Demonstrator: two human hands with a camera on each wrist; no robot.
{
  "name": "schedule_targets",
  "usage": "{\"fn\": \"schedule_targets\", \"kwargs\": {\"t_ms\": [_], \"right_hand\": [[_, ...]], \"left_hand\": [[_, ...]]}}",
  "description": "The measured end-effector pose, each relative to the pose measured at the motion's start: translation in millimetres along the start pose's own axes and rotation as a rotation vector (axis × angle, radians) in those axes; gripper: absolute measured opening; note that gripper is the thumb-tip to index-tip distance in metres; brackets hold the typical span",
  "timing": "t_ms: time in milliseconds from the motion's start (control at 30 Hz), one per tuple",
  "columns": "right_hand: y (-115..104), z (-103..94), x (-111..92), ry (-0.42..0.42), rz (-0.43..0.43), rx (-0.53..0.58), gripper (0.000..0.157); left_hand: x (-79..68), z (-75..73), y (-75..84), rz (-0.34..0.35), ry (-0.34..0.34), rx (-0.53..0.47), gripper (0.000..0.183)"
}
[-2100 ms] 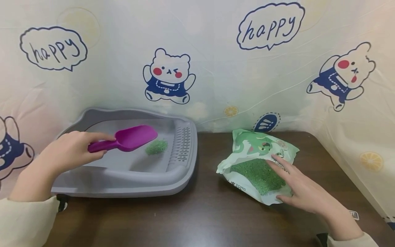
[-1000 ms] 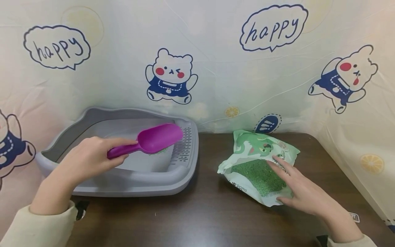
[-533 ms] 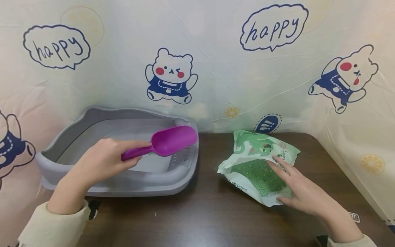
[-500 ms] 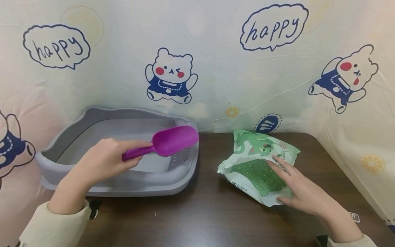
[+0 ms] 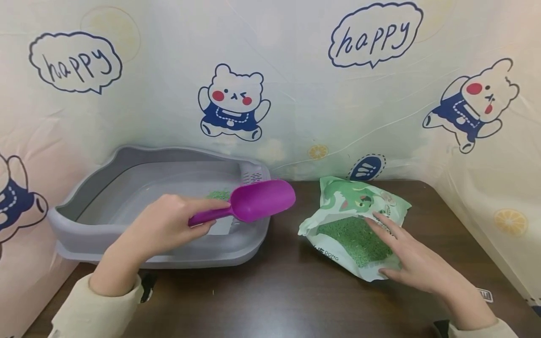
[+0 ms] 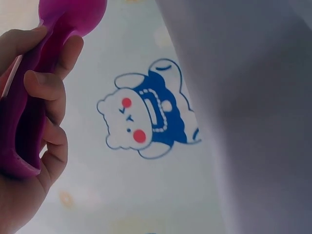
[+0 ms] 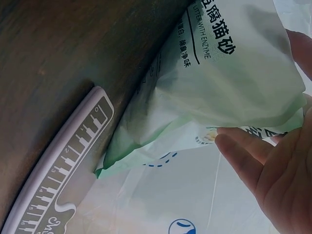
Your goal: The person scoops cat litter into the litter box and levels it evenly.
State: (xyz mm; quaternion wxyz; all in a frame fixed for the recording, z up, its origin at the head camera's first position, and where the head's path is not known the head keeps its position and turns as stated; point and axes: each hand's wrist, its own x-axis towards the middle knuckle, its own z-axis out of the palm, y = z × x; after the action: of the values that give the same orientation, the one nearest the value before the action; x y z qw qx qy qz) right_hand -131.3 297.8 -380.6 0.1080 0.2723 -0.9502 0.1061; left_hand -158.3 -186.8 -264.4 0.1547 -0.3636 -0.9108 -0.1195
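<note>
My left hand (image 5: 166, 225) grips the handle of a purple scoop (image 5: 264, 201), its fingers curled round it in the left wrist view. The scoop's bowl looks empty and overlaps the right rim of a grey litter box (image 5: 243, 246). Behind the scoop, a small pile of green cat litter (image 5: 217, 194) lies on the box floor, partly hidden. To the right, an opened green-and-white bag (image 5: 334, 201) shows green litter pellets (image 5: 355, 240) through its mouth. My right hand (image 5: 422, 263) rests at the bag's right side, fingers spread and nearly straight.
All this stands on a dark brown table (image 5: 270, 300). A printed cloth (image 5: 296, 94) with bears hangs behind and at both sides. Near the right forearm lies a flat white strip with ruler marks (image 7: 83, 136).
My left hand has carried the scoop rightward from over the box's middle to past its right rim. The right hand and the bag have stayed in place.
</note>
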Motion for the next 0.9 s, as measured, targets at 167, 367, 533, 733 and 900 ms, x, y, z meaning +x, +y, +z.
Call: {"fn": "schedule_targets", "kwargs": {"t_ms": [167,367,533,733,900], "right_hand": [[-0.4,-0.6,0.4,-0.004,-0.003,0.008,0.116],[-0.6,-1.3,0.8,-0.013,-0.006,0.015,0.117],[-0.1,-1.1,0.8,-0.004,-0.011,0.007,0.116],[-1.6,-2.4,1.2,-0.004,-0.010,0.006,0.116],[-3.2,-4.4,1.5,-0.020,0.008,0.017,0.115]], "left_hand": [[5.6,7.5,7.7,0.057,0.007,-0.038,0.039],[10.0,14.6,15.0,0.051,-0.003,-0.117,0.042],[13.0,24.1,20.3,0.090,0.010,-0.169,0.042],[17.4,33.8,30.4,0.154,-0.026,-0.213,0.039],[20.5,41.1,38.3,0.219,-0.036,-0.248,0.035]]}}
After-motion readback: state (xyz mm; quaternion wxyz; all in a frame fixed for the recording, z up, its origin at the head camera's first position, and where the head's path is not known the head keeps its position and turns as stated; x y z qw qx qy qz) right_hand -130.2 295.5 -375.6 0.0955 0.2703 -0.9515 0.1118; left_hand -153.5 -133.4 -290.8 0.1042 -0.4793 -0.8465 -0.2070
